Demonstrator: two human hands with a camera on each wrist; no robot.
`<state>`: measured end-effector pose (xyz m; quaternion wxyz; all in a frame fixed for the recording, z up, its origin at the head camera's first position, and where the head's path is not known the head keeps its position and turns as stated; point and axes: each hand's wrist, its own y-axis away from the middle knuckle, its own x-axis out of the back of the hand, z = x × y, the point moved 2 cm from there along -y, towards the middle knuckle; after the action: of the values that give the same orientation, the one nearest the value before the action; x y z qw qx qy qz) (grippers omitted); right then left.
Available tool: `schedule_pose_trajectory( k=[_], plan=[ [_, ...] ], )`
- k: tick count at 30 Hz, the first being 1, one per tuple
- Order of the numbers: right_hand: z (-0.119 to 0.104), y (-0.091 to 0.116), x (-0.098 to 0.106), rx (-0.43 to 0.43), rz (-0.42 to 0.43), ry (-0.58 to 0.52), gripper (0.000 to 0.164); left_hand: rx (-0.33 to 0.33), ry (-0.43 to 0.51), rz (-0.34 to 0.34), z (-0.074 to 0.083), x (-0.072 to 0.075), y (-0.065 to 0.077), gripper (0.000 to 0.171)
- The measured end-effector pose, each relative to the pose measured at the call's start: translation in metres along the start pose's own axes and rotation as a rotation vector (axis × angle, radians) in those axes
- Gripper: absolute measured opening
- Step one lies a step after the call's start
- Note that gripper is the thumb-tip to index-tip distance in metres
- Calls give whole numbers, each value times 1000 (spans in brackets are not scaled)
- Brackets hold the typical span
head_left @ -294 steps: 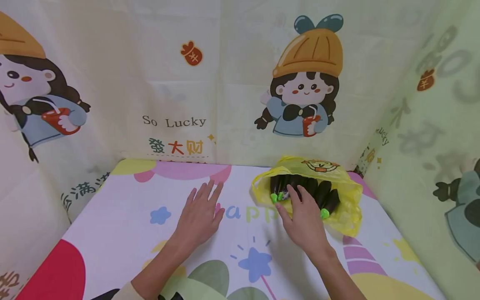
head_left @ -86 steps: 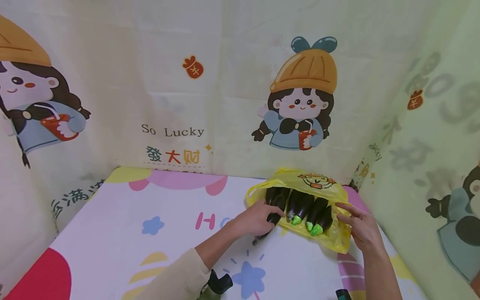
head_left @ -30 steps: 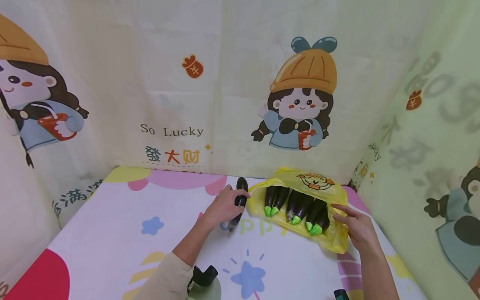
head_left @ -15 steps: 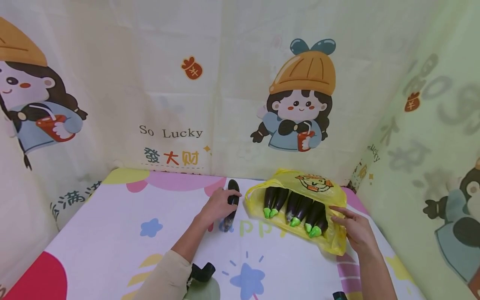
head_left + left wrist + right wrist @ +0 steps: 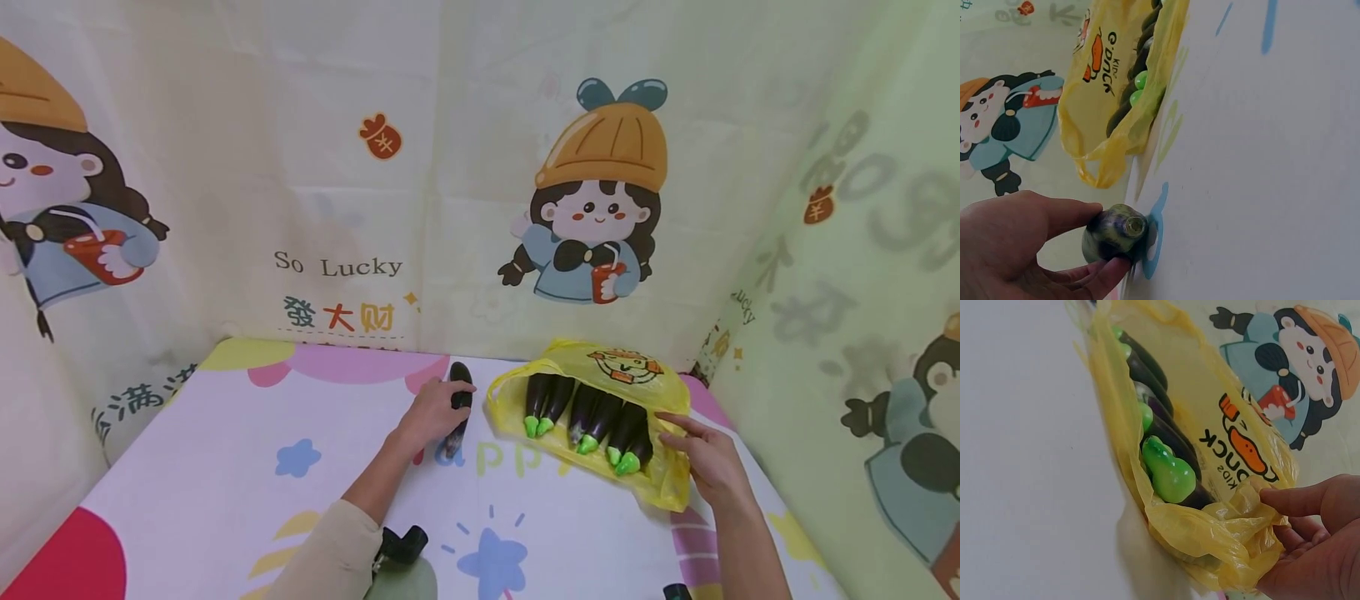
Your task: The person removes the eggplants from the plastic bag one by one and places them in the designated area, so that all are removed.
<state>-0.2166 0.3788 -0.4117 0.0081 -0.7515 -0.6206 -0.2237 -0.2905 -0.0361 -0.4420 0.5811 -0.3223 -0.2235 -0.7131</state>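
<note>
My left hand (image 5: 431, 412) holds a dark eggplant (image 5: 460, 372) around its middle, just left of the bag and close over the table. In the left wrist view, the brownish stem end of this eggplant (image 5: 1116, 232) sits between thumb and fingers. A yellow plastic bag (image 5: 630, 367) lies on its side with its mouth toward me. Inside it, several dark eggplants (image 5: 606, 410) with mostly bright green caps lie side by side. My right hand (image 5: 712, 458) pinches the bag's right edge; the right wrist view shows crumpled plastic (image 5: 1254, 512) between thumb and fingers.
A white tablecloth (image 5: 375, 517) with colourful prints covers the table. Printed cloth walls (image 5: 450, 208) stand at the back and both sides, the back one close behind the bag. A black angled object (image 5: 405, 546) shows beside my left forearm.
Both hands were open at first. The left hand has drawn an eggplant out of the bag and carried it left, shifting slightly further left lately. The right hand has taken the bag's edge.
</note>
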Motion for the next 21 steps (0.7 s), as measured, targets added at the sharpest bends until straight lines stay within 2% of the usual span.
schedule_pose_trajectory(
  k=[7, 21],
  plan=[
    [0, 0, 0, 1, -10, 9, 47, 24, -12, -16, -1, -1, 0, 39],
    [-1, 0, 0, 8, -19, 13, 45, -43, -54, -17, 3, 5, 4, 40]
  ],
)
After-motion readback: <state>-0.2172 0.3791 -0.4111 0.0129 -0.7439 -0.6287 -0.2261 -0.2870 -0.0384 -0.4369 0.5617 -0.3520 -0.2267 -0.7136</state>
